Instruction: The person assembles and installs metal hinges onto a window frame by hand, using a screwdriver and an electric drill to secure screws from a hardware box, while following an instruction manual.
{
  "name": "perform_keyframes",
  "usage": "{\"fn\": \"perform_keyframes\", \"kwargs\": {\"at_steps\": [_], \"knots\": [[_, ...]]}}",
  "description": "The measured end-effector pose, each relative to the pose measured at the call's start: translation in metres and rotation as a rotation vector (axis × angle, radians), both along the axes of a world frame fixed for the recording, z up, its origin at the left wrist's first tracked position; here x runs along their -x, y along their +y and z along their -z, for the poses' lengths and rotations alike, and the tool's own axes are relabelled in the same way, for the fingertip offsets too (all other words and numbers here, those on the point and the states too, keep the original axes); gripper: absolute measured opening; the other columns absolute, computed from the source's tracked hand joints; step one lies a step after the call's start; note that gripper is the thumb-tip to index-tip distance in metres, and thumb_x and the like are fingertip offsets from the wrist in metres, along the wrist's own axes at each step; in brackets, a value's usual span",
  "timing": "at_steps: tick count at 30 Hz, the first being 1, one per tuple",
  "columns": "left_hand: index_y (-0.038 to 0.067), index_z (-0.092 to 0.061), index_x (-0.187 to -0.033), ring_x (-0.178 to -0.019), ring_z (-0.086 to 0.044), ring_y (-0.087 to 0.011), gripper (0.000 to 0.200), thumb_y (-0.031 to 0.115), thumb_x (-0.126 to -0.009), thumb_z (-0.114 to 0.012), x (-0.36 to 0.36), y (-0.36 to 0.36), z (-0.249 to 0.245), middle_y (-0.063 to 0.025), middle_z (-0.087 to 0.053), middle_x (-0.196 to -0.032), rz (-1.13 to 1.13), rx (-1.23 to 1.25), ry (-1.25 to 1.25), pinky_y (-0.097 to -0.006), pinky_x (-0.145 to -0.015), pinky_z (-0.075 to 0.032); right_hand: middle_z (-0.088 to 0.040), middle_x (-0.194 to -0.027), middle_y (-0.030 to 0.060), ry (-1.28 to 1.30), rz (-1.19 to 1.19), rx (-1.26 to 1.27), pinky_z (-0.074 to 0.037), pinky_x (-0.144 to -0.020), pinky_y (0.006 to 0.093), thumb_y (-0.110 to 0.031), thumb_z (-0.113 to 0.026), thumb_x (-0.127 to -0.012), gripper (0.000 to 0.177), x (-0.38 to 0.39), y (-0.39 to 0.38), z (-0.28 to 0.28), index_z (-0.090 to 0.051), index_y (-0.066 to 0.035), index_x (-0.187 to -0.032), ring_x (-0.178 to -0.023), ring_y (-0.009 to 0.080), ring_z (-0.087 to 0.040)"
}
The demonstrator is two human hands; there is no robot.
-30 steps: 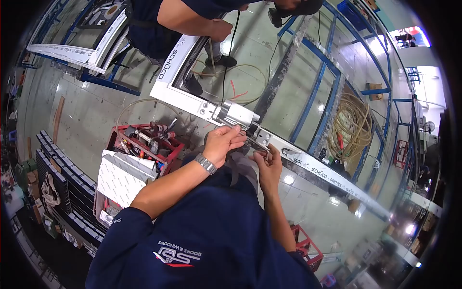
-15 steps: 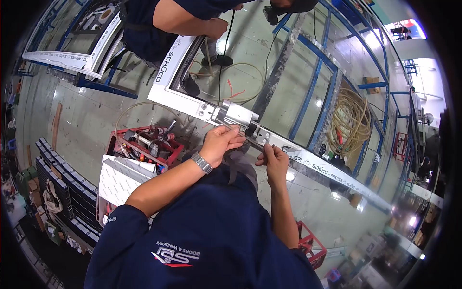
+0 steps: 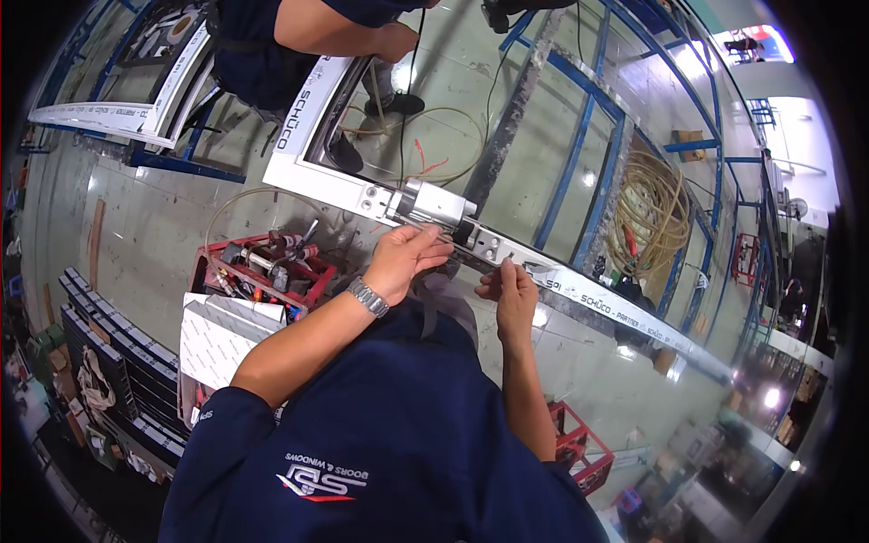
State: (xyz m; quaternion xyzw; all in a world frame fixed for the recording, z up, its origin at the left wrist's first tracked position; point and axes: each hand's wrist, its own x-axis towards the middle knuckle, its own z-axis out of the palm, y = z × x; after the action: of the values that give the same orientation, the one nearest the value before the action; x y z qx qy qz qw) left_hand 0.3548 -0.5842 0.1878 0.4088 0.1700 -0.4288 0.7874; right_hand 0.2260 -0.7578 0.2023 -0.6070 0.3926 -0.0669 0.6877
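Note:
A white profile frame (image 3: 597, 306) printed SCHÜCO crosses in front of me, with a silver cylindrical metal part (image 3: 433, 203) mounted on it. My left hand (image 3: 405, 261), with a watch at the wrist, is at the near edge of the frame just below that part. Its fingers are pressed together around something I cannot make out. To the right, my right hand (image 3: 509, 294) is pinched near a metal plate with holes (image 3: 489, 245) on the frame. What its fingertips hold is too small to name.
A red tool crate (image 3: 312, 294) and a white box (image 3: 213, 339) stand at the lower left. Another person's arm (image 3: 335, 32) reaches in at the top. Blue metal racks (image 3: 584, 136) and a coiled hose (image 3: 647, 213) lie beyond the frame.
The whole view has shifted slightly, so most things appear a little further left. The thin dark piece seen between my hands before is less visible now, and my fingers have moved slightly.

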Motion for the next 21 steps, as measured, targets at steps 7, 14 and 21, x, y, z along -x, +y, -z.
{"fn": "perform_keyframes", "kwargs": {"at_steps": [7,14,21], "knots": [[-0.003,-0.062,-0.100,-0.091,-0.073,-0.0220,0.021,0.018,-0.101,-0.061,0.000,-0.002,-0.005,-0.0154,-0.071,-0.097,-0.017,-0.015,0.018,-0.0307,-0.079,-0.062,-0.067,-0.074,0.0117,0.049,0.058,-0.196,-0.052,-0.056,0.0281,-0.032,-0.054,-0.104,0.039,-0.012,-0.009,-0.005,-0.064,0.003,-0.090,-0.058,0.0176,-0.065],[-0.001,-0.061,-0.096,-0.088,-0.073,-0.0208,0.021,0.019,-0.100,-0.063,0.000,-0.003,-0.005,-0.0147,-0.071,-0.094,-0.036,-0.037,0.017,-0.0298,-0.076,-0.062,-0.067,-0.084,0.0101,0.007,-0.144,0.712,-0.053,-0.064,0.0310,-0.020,-0.076,-0.090,0.027,-0.012,0.002,-0.020,-0.066,0.000,-0.106,-0.070,0.0195,-0.066],[0.000,-0.061,-0.095,-0.087,-0.073,-0.0202,0.020,0.019,-0.100,-0.063,-0.002,-0.002,-0.007,-0.0144,-0.071,-0.094,-0.017,-0.058,0.024,-0.0291,-0.075,-0.061,-0.066,-0.077,0.0104,0.054,-0.377,0.916,-0.050,-0.062,0.0328,-0.027,-0.078,-0.087,0.026,-0.005,-0.018,-0.014,-0.071,-0.003,-0.096,-0.065,0.0231,-0.062]]}}
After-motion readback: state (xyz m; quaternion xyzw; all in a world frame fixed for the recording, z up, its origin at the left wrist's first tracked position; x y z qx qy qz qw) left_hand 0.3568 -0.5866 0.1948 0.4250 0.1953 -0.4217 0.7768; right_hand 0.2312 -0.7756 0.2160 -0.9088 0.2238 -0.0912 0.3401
